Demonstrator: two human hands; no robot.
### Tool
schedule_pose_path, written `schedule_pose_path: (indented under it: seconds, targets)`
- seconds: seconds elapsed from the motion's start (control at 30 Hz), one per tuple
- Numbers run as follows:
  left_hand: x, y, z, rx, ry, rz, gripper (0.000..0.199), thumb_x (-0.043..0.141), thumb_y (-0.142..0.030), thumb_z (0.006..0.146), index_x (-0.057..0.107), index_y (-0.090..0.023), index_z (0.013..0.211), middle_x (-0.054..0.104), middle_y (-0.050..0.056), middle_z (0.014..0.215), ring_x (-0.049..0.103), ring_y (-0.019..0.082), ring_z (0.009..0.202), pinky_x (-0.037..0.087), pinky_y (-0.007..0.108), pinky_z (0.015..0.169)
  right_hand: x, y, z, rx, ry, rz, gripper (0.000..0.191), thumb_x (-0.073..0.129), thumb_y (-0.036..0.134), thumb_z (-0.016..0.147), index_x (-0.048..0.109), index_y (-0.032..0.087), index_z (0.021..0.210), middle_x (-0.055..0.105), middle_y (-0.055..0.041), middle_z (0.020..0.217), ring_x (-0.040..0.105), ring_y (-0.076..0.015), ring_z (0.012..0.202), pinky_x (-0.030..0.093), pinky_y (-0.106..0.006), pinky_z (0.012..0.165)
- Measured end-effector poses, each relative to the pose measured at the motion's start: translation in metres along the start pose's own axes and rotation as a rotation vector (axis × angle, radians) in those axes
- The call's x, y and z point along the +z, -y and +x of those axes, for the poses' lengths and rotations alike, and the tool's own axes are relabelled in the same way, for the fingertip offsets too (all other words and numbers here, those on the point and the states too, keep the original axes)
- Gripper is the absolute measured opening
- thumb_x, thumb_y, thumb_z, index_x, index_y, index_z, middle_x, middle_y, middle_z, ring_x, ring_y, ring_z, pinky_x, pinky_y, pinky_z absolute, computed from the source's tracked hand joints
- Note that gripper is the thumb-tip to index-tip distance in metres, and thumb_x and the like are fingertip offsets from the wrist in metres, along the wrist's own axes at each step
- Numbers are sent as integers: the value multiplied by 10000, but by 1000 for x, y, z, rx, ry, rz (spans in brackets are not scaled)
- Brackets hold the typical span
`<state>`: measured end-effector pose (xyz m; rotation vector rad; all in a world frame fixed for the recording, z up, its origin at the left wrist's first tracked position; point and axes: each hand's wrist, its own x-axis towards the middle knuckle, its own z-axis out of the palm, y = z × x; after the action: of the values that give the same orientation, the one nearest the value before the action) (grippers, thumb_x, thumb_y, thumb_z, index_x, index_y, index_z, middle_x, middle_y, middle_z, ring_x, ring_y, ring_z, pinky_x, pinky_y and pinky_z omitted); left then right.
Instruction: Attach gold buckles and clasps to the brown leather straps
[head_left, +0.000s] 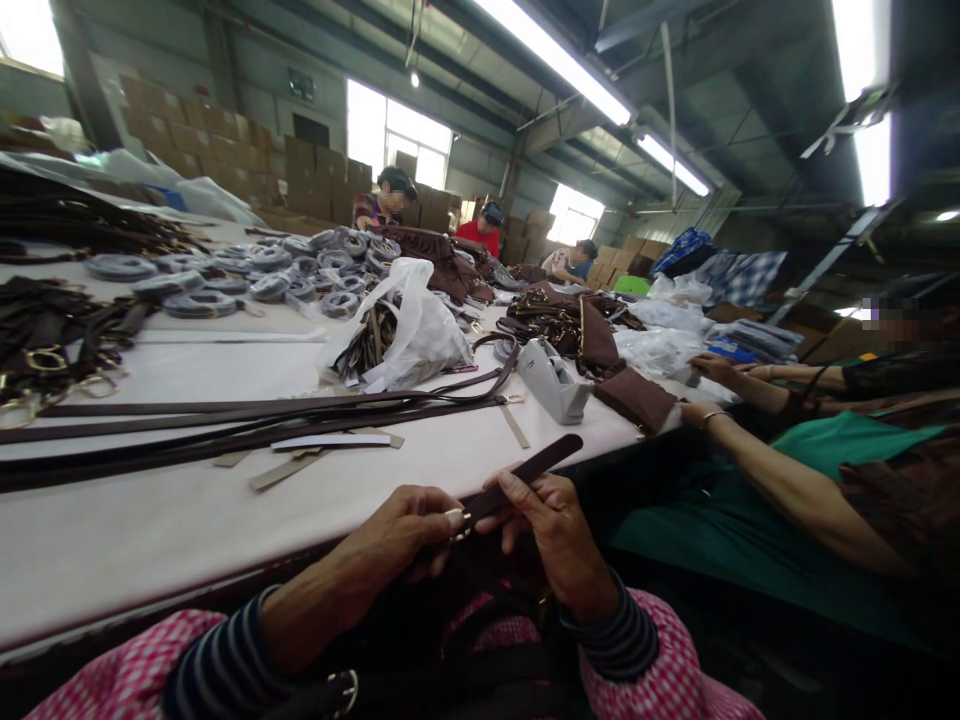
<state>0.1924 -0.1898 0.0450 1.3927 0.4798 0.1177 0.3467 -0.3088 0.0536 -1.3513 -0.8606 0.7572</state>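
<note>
A dark brown leather strap (541,462) with a rounded end is held between my two hands, over the table's front edge. My left hand (412,522) is closed on the strap at a small metal buckle (463,528), thumb pressed on top. Closer to the rounded end, my right hand (551,525) pinches the same strap between thumb and fingers. More dark strap hangs down toward my lap, where another metal buckle (346,690) shows at the bottom. Shadow hides the fingers underneath.
On the white table (187,540) lie long dark straps (247,425), pale strips (289,468), a grey tape dispenser (553,382), a plastic bag (420,330) of strips, grey coils (202,303) and brown bags (637,398). Co-workers stand across the table; one person's arm (795,470) reaches in at right.
</note>
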Motion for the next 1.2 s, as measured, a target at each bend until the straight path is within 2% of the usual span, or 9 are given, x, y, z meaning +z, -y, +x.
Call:
schedule_pose_path:
  seconds: [0.17,0.33,0.4,0.53,0.63,0.8,0.93,1.03,1.2]
  targets:
    - [-3,0,0,2,-46,71,370,635,-515,808,639,-145,815,506,-35,503,348,96,457,202,241,477,10,2,0,-39,16,-115,429,662,545,917,729,125,869,718,-70,625,586,-129,429,439,-209,419]
    - [6,12,6,155,-250,280,111,566,-255,776,617,-178,715,508,-27,551,408,139,533,253,263,526,30,-3,-12,-219,-23,-420,408,572,470,997,701,166,757,689,-46,621,590,-135,510,433,-233,489]
    - [9,14,4,211,-309,330,85,544,-218,772,592,-191,707,547,-16,630,436,152,597,288,264,562,35,-8,-12,-205,-38,-386,407,569,471,992,694,166,752,670,-40,605,590,-140,516,437,-237,495]
    - [3,12,-5,234,-148,178,150,564,-270,831,600,-194,955,628,-5,798,507,168,722,370,264,649,26,-10,0,-48,-31,-55,310,672,454,905,716,147,918,656,-16,593,500,-101,403,358,-205,397]
    - [-13,11,-10,240,-95,58,392,691,-256,766,543,-206,1125,641,-16,863,550,170,782,401,265,691,12,2,4,-87,10,43,184,703,333,892,719,171,976,646,9,638,424,-59,390,264,-188,392]
    - [-30,7,-15,301,-204,273,275,719,-343,800,634,-177,1002,663,10,864,569,189,811,408,278,707,3,26,-2,-143,200,77,120,779,260,850,735,190,937,733,-56,901,614,-127,566,431,-220,486]
    - [-30,3,-23,281,-251,377,292,716,-443,828,684,-169,921,684,17,824,587,201,807,410,280,706,6,26,0,-83,295,117,165,791,322,842,737,168,824,701,-43,742,588,-141,538,389,-221,445]
    - [-33,0,-29,271,-196,236,293,798,-360,741,704,-164,936,699,9,832,599,193,802,428,270,711,9,24,4,-47,269,38,223,785,339,856,708,156,754,601,18,612,454,-90,508,332,-222,502]
    - [-42,-6,-37,210,-158,-37,338,824,-307,701,725,-137,975,733,43,856,640,209,789,472,294,738,12,25,10,89,352,-37,290,716,384,901,631,162,735,510,31,648,421,-123,616,320,-264,598]
